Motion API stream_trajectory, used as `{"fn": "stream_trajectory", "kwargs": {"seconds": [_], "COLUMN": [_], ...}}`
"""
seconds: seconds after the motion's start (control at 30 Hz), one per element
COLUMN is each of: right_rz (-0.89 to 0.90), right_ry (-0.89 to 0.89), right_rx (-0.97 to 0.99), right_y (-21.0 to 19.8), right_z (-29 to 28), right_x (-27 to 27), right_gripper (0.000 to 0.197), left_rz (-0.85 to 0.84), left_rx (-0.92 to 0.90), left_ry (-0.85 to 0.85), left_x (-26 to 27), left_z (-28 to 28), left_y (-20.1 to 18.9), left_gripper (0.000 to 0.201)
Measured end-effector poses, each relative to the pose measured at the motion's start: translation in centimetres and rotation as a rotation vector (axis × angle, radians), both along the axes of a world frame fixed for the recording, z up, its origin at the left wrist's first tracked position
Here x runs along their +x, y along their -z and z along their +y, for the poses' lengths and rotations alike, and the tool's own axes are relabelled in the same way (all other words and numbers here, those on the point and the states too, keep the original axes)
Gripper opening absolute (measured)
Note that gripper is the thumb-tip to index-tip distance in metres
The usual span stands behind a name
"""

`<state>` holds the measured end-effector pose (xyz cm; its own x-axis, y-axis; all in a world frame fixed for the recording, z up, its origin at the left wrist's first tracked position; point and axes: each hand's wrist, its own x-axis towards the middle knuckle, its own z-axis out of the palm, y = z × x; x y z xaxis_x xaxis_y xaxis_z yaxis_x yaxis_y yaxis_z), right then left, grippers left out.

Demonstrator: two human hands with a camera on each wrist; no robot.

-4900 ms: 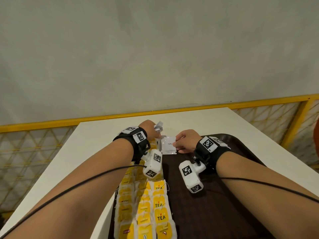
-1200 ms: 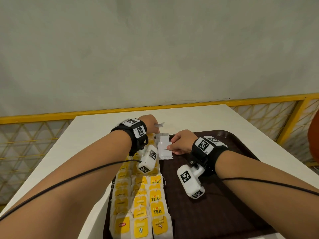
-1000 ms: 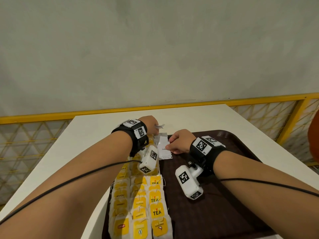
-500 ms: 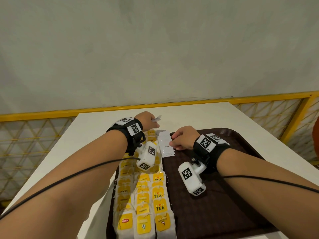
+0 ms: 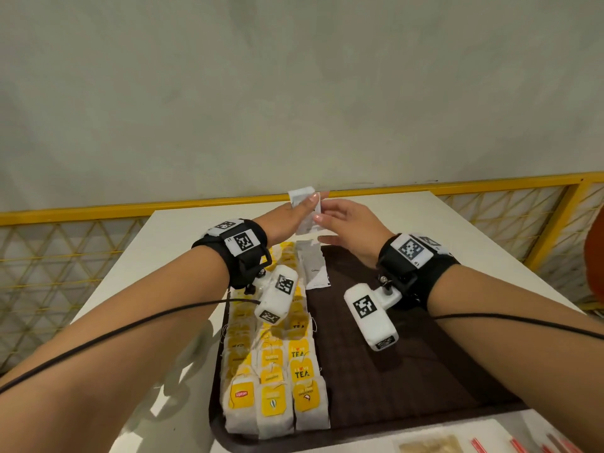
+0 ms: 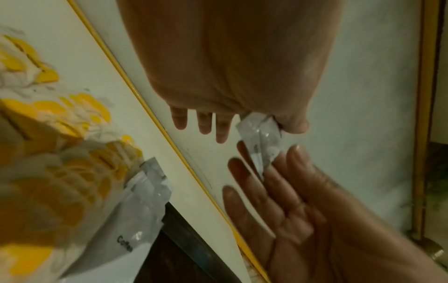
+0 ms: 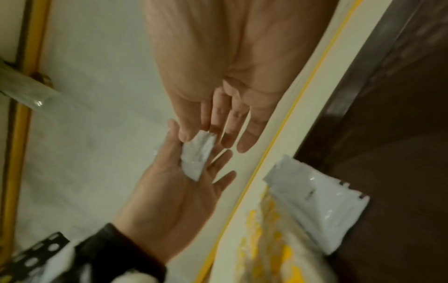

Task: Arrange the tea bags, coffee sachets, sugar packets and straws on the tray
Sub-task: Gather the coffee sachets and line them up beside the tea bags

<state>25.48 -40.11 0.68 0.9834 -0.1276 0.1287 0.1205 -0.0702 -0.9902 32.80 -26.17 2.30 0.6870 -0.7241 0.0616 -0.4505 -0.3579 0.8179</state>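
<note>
My left hand (image 5: 300, 212) is raised above the far edge of the dark brown tray (image 5: 408, 371) and pinches a white coffee sachet (image 5: 299, 195) under its thumb. My right hand (image 5: 327, 220) meets it from the right, its thumb and forefinger pinching the same sachet (image 7: 197, 155), the other fingers straight. The left wrist view shows the sachet (image 6: 261, 137) between both hands. More white coffee sachets (image 5: 316, 266) lie overlapped on the tray's far end. Three rows of yellow-tagged tea bags (image 5: 271, 387) fill the tray's left side.
The tray lies on a white table (image 5: 183, 250) bounded by a yellow mesh railing (image 5: 98, 212). At the bottom right are brown packets (image 5: 428, 446) and red straws (image 5: 510, 447). The tray's right half is bare brown surface.
My right hand has let go of the sachet laid on the tray. Both hands have risen off the tray and met above its far edge on the sachet in my left hand.
</note>
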Motion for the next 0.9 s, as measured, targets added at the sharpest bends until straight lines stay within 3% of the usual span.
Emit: {"fn": "stream_trajectory", "kwargs": {"seconds": [0.13,0.27,0.4,0.53,0.9], "right_rz": [0.018,0.128,0.275,0.368,0.459], "right_ry": [0.041,0.131,0.148,0.124,0.056], "right_rx": [0.078,0.037,-0.17,-0.347,-0.448], "right_y": [-0.8,0.0,1.8,3.2,4.5], "right_z": [0.4,-0.5,-1.1,-1.2,-0.8], "right_x": [-1.0,-1.9,-2.4,-2.7,-1.7], "right_gripper": [0.015,0.015,0.005,0.014,0.022], "left_rz": [0.015,-0.064,-0.142,-0.259,-0.322], "left_rx": [-0.024,-0.114,0.182,0.443,0.682], "left_ry": [-0.025,-0.16,-0.077,-0.049,-0.03], "left_x": [-1.2,-1.1,-1.4,-1.5,-0.1], "left_z": [0.2,1.0,1.0,-0.2,-1.8], "left_y": [-0.8,-1.1,-1.2,-0.5,1.4], "left_gripper": [0.045,0.012,0.005,0.011,0.016]}}
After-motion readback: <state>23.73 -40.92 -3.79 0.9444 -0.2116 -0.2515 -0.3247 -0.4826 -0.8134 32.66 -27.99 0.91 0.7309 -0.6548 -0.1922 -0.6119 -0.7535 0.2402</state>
